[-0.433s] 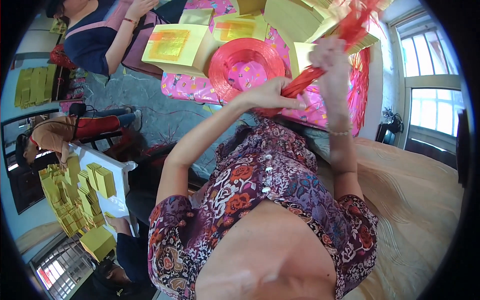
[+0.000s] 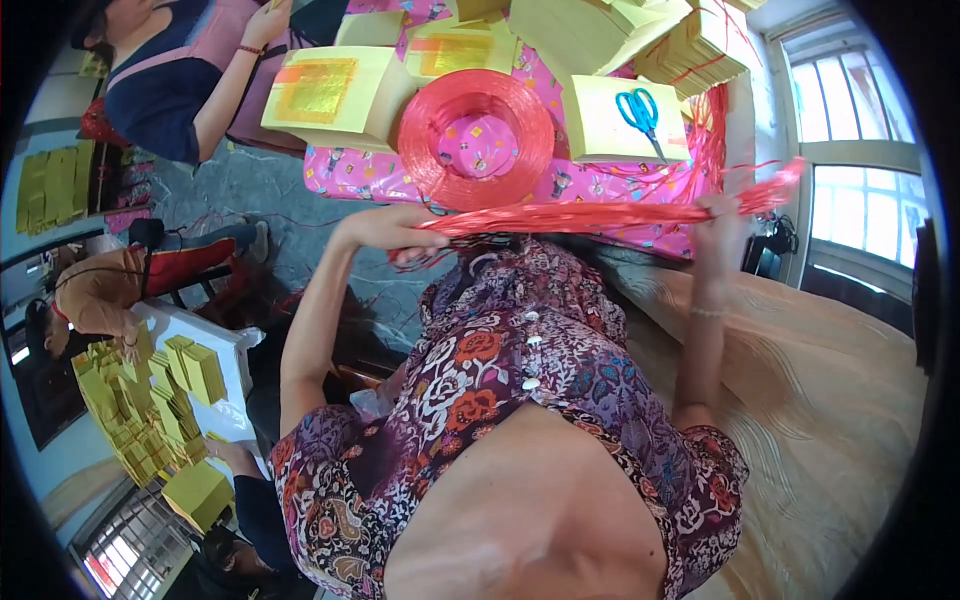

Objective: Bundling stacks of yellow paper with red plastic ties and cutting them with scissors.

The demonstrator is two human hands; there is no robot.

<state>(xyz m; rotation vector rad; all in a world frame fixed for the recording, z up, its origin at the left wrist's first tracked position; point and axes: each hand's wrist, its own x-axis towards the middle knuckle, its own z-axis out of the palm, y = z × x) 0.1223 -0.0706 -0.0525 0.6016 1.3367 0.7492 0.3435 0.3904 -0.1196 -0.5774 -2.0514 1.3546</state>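
A long bundle of red plastic twine (image 2: pixel 570 217) is stretched sideways in front of me, level with the near edge of the pink-covered table. My left hand (image 2: pixel 395 232) is closed round its left end, with a few strands hanging below the fingers. Toward the other end, my right hand (image 2: pixel 718 212) grips the bundle, and loose strands fan out past it to the right. Just beyond the bundle lies a big red ring-shaped coil of twine (image 2: pixel 535 135). Blue-handled scissors (image 2: pixel 640 115) rest on a block of yellow paper (image 2: pixel 595 120) beside it.
More yellow paper stacks (image 2: pixel 690 55) and a block with a gold square (image 2: pixel 318 88) crowd the pink table cover (image 2: pixel 345 175). A person (image 2: pixel 165 80) stands at the far left. Other people sit by a white table (image 2: pixel 235 375) with paper bundles. Beige cloth (image 2: pixel 790 400) lies at my right.
My hands have moved apart, left hand leftward and right hand right and down. The bundle now lies level between them instead of slanting upward. The scissors have come into sight.
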